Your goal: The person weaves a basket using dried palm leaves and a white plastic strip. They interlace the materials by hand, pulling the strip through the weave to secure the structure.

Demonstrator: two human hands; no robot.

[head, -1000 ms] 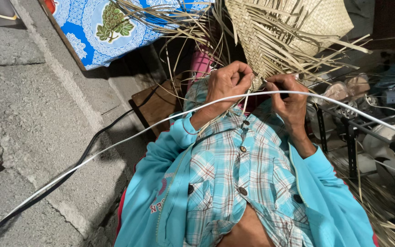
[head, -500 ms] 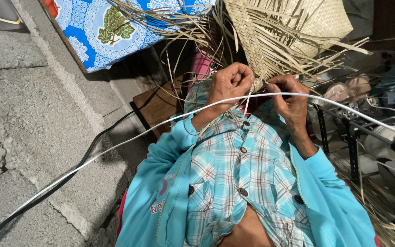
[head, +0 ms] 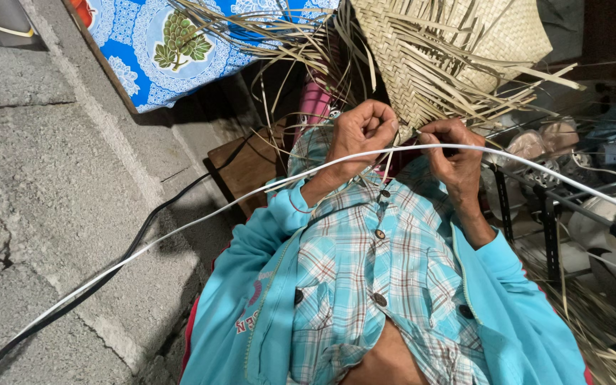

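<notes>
A half-woven mat of pale straw strips [head: 458, 50] hangs in front of me, loose strands fanning out from its lower edge. My left hand [head: 359, 134] is curled shut around strands at the mat's bottom corner. My right hand [head: 454, 153] pinches strands just beside it, fingers closed. Both sleeves are turquoise over a checked shirt [head: 379, 278]. A white cable [head: 201, 222] runs across in front of both hands.
Grey concrete blocks [head: 44, 178] fill the left. A blue patterned cloth [head: 172, 43] hangs at the top left. A brown board [head: 247, 167] lies below it. A black metal rack [head: 572, 214] with shoes stands at the right. A black cable [head: 108, 274] trails along the floor.
Both hands stay at the mat's lower edge, fingers shifting slightly on the strands. Nothing else has moved.
</notes>
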